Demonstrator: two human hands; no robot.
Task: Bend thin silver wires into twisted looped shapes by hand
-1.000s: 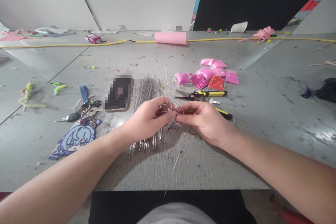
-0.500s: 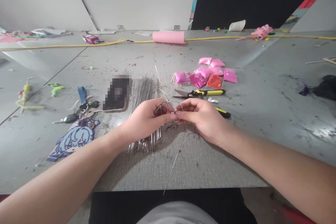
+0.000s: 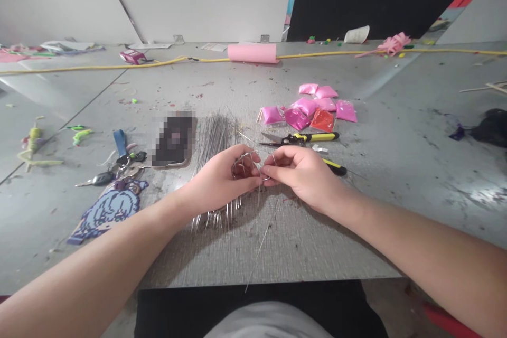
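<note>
Between my hands is a small frame of twisted silver wire, open like a cage. My left hand is curled around its left side, thumb stretched toward the right. With thumb and fingertips my right hand pinches the wire at its right side. The fingertips of both hands almost meet, and part of the wire is hidden by them. Under and beyond my left hand lies a bundle of thin straight wires. Scissors with yellow and black handles lie just beyond my right hand.
Several pink packets and a red packet lie beyond the scissors. To the left are a phone, keys and a blue pixel-pattern piece. A loose wire reaches the front edge. A yellow cord crosses the back.
My left fingers have opened a little around the wire frame, showing more of it. My right hand stays nearly in place, still pinching. The view has shifted slightly.
</note>
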